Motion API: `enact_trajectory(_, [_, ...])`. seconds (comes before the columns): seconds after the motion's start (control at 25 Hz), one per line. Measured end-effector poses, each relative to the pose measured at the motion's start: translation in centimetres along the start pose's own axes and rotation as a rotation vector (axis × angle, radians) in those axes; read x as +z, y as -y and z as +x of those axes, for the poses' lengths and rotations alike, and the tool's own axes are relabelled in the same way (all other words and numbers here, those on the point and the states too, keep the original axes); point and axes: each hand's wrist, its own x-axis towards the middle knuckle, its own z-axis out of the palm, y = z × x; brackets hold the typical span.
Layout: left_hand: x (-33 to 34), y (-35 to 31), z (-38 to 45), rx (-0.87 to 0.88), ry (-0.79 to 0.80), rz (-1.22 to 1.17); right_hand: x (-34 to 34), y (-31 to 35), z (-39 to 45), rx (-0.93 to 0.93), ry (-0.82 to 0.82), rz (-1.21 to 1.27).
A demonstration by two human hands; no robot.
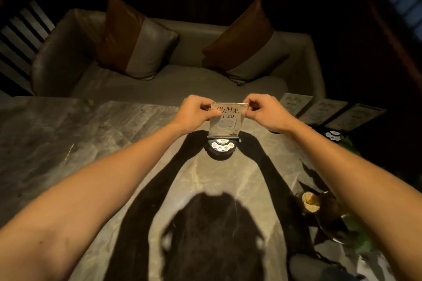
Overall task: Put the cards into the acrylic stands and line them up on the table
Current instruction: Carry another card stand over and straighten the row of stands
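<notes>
A pale card (227, 116) with dark printed characters stands upright in a clear acrylic stand whose black base (220, 146) carries several small round buttons. It rests on the marble table (127, 134) at the far middle. My left hand (196, 112) pinches the card's top left corner. On the opposite top corner, my right hand (266, 113) has the same pinch grip. Three more carded stands (331, 110) lean in a row at the table's far right edge.
A grey sofa (173, 80) with two brown-and-grey cushions sits just beyond the table. At the right edge stand a small holder of toothpicks (311, 202) and some green leaves (356, 230). My head and arms cast a dark shadow over the near table.
</notes>
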Motion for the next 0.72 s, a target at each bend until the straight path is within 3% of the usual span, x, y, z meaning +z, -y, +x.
enact_trajectory(0.36, [7.1, -2.4, 9.1, 0.014, -0.091, 0.005, -6.7, -7.8, 4.2, -0.001, -0.009, -0.246])
enact_trajectory(0.72, [11.2, 0.0, 14.0, -0.04, -0.099, -0.04, -7.6, -12.9, 7.7, -0.015, 0.069, -0.468])
